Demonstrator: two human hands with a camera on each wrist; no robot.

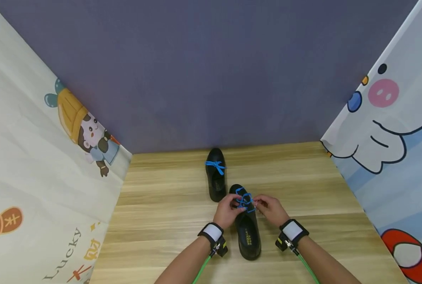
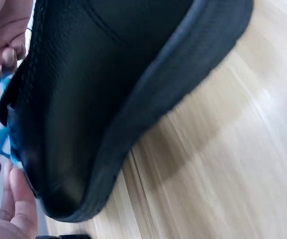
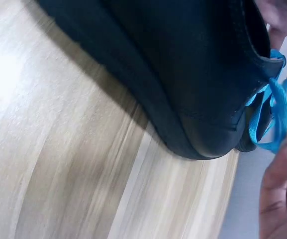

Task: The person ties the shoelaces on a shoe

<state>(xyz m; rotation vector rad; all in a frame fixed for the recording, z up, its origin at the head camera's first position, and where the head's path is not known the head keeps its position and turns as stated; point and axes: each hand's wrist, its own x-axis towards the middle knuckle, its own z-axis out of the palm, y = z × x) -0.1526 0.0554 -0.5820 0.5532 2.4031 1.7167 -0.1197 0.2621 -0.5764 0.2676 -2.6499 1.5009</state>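
Note:
A black lace-up shoe [image 1: 248, 236] stands on the wood-look floor with its toe pointing away from me. Its bright blue shoelace [image 1: 246, 198] forms loops over the front of the shoe. From the left, my left hand [image 1: 226, 212] pinches part of this lace between thumb and fingers. My right hand [image 1: 272, 209] pinches another part from the right. Close up in the right wrist view, the flat blue lace [image 3: 281, 107] bunches between the fingertips, beside the black leather upper [image 3: 188, 64]. Both wrists wear black straps with small cameras.
A second black shoe [image 1: 216, 185], its blue lace [image 1: 216, 165] tied in a bow, stands farther forward and left. Behind it rises a grey-purple panel [image 1: 211, 79]. Printed white curtains hang at the left [image 1: 30, 138] and right [image 1: 409, 157]. Green cables [image 1: 201, 269] run from the wrist cameras.

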